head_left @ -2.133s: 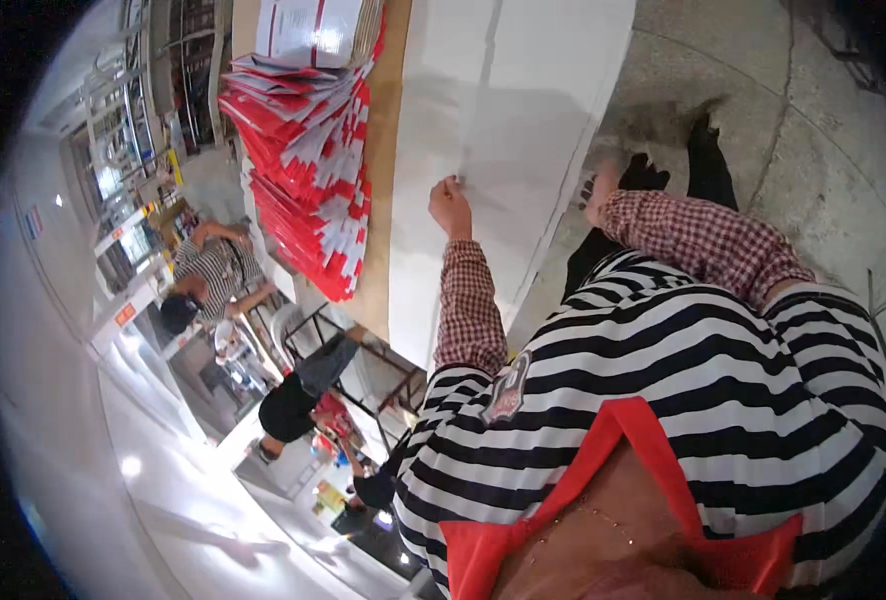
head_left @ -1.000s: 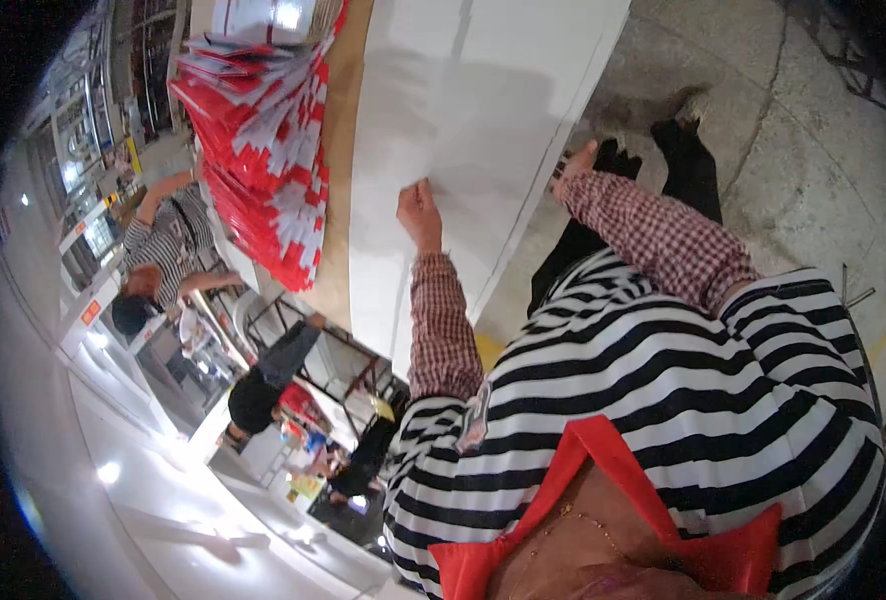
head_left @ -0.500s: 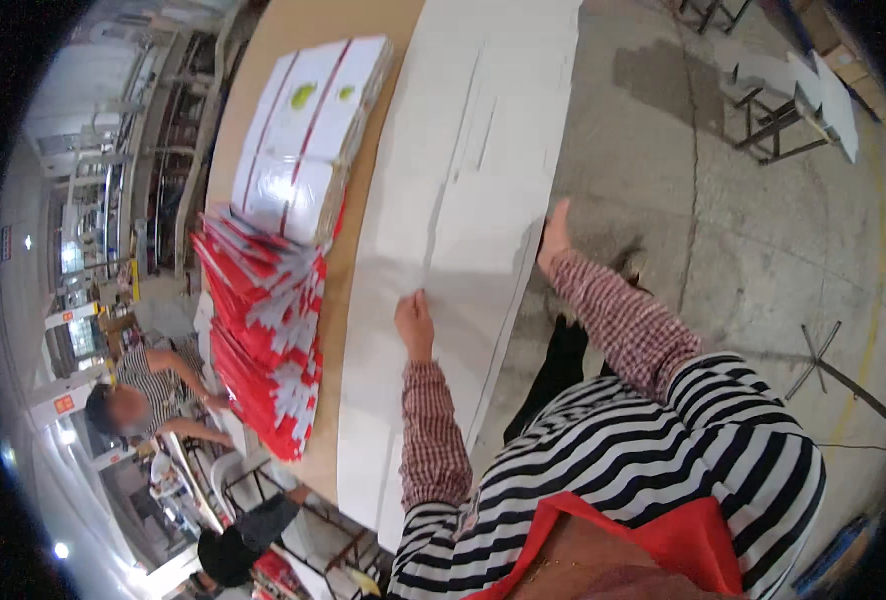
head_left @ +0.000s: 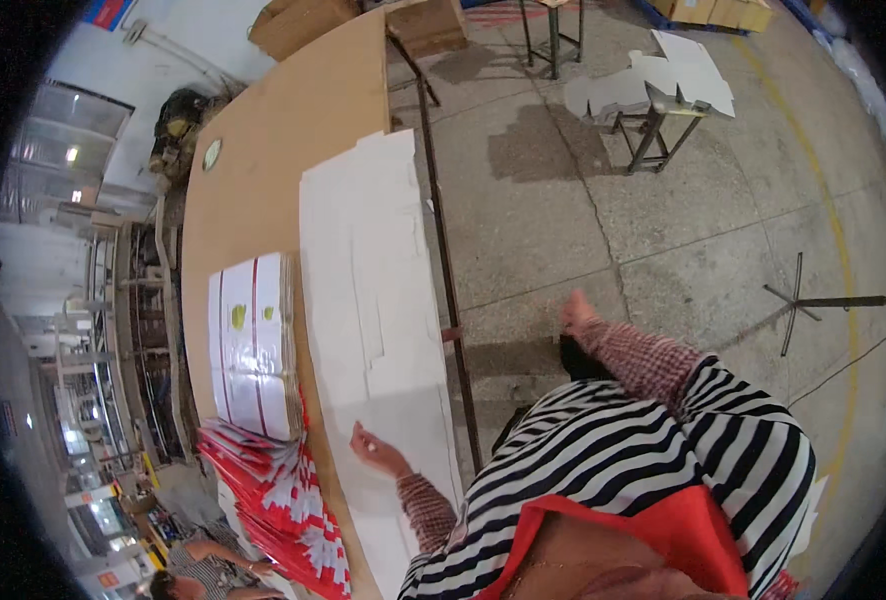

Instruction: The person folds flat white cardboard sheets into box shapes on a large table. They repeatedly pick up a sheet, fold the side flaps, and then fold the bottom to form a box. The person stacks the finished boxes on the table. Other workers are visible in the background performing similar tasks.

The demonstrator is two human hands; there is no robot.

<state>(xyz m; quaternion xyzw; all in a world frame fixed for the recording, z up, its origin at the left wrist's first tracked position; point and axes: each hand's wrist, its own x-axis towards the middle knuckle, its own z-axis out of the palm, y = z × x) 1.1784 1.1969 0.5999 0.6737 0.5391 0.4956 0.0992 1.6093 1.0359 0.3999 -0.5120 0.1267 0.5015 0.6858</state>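
My left hand (head_left: 378, 452) hovers over or rests on the near part of a long white cardboard sheet (head_left: 363, 250); contact is unclear. Its fingers are loosely apart, and I make out nothing held. Off the table's right side, above the floor, is my right hand (head_left: 578, 313), slightly blurred, a finger stretched out and nothing visible in it. The white sheets, with uneven edges and slits, lie stacked along the table edge. To their left sit a strapped bundle of white printed packaging (head_left: 253, 345) and a fanned pile of red and white pieces (head_left: 278, 500).
Brown board (head_left: 283, 130) covers the table, with a dark metal rail (head_left: 443, 250) along its right side. On the concrete floor stand a small metal stand (head_left: 653, 135) beside white sheets and a black-legged stand (head_left: 798, 300). Another person (head_left: 203, 570) is at the lower left.
My view has swung toward the table's far end, showing more brown board and the sheets' far ends. My right hand has come away from the sheet's edge; my left hand's fingers have loosened.
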